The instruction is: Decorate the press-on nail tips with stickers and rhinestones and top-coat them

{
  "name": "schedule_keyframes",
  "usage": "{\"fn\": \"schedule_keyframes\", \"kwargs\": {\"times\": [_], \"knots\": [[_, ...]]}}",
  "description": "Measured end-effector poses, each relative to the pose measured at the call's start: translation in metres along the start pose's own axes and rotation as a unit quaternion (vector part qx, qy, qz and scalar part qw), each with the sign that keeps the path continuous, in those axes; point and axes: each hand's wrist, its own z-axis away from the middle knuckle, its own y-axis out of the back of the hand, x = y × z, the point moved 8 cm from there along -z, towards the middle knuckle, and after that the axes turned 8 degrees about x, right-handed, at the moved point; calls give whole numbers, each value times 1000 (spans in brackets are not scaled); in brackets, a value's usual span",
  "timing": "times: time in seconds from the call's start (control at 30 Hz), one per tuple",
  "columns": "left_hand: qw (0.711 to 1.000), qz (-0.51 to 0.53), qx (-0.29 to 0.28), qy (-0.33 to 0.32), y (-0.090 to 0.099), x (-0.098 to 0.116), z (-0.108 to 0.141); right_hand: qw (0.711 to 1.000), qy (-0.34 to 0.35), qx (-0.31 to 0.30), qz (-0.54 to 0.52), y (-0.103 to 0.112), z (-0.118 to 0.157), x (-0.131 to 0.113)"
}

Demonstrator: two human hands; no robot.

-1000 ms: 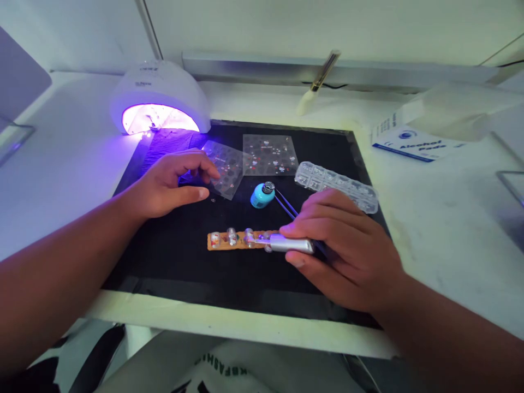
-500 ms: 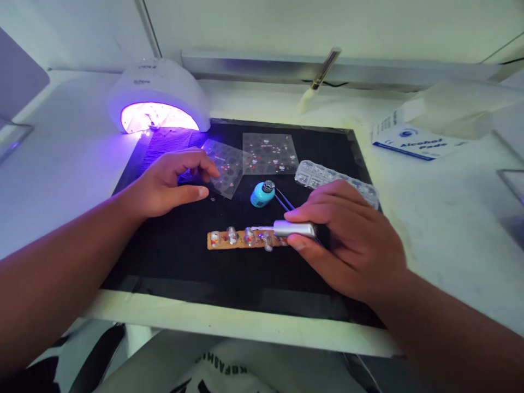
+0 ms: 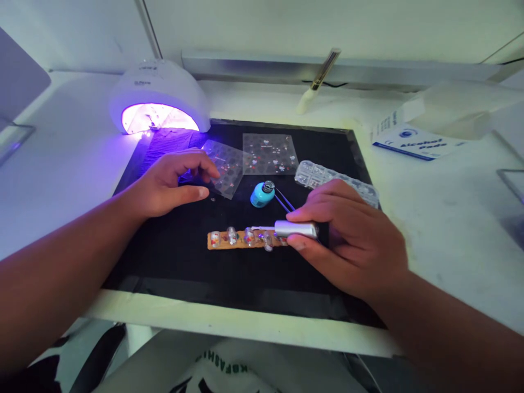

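Observation:
My right hand [image 3: 352, 240] pinches the silver cap of a nail polish brush [image 3: 295, 229]. The brush points left, its tip at the decorated press-on nails [image 3: 249, 236] stuck along a tan strip [image 3: 241, 244]; whether it touches one I cannot tell. My right fingers cover the strip's right end. Behind the strip stands an uncapped turquoise polish bottle [image 3: 262, 195], with tweezers [image 3: 284, 200] beside it. My left hand [image 3: 176, 183] hovers with bent fingers, thumb apart, holding nothing, near a clear sticker sheet [image 3: 225, 166].
A lit nail lamp [image 3: 164, 90] stands at the back left over a ribbed cloth [image 3: 164, 150]. Another sticker sheet [image 3: 270, 154] and a clear compartment case [image 3: 323, 176] lie on the black mat [image 3: 172, 256]. Behind are a gold-handled brush [image 3: 319, 79] and an alcohol pads box [image 3: 426, 139].
The brush in my right hand has shifted very slightly to the right. My left hand and the things on the mat have stayed in place.

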Motion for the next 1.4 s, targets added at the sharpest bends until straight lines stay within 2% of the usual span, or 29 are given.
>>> {"fn": "schedule_keyframes", "kwargs": {"times": [0.1, 0.3, 0.47, 0.67, 0.9, 1.0, 1.13, 1.23, 1.4], "knots": [[1000, 3, -1, -3, -1, 0, 0, 1000, 13, 5, -9, -2, 0, -4], [1000, 1, 0, 4, 0, 0, 0, 999, 17, -27, 5, -6, -3, -4], [1000, 6, -4, -11, 0, 1, -1, 1000, 4, 0, 4, 3, -2, -1], [998, -4, 4, -62, -2, 6, 0, 999, 0, 33, 0, 11, -2, 2], [997, -45, 34, -55, -7, 1, -3, 996, -15, 79, 35, 23, -1, 3], [996, -56, 35, -63, -10, 1, -3, 993, 10, 92, 69, 34, -3, -2], [995, -57, 29, -77, -13, 4, -3, 990, 49, 85, 106, 44, -22, -8], [995, -58, 30, -80, -13, 5, -2, 989, 40, 42, 135, 41, -49, -4], [995, -54, 32, -79, -11, 5, -2, 986, 67, 49, 144, 35, -81, -1]]}}
